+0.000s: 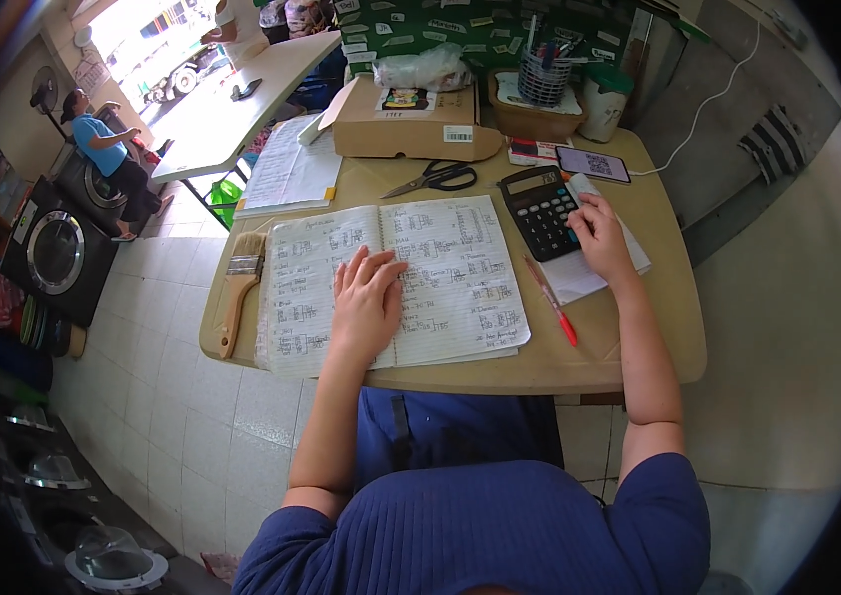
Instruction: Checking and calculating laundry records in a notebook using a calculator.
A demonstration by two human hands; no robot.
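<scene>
My left hand lies palm down with fingers stretched across an open spiral notebook filled with handwritten lists. My right hand rests at the right edge of a black calculator, its bent fingers apart over the keys; nothing shows in its grasp. Under the calculator and that hand is a white paper pad. A pen with a red cap lies between notebook and pad. Just beyond the fingers, a white cylindrical item sits partly hidden beside the calculator.
Scissors, a paintbrush, a cardboard box, a phone with a white cable, a pen basket and written sheets crowd the tan table. Washing machines and a person in blue are at left.
</scene>
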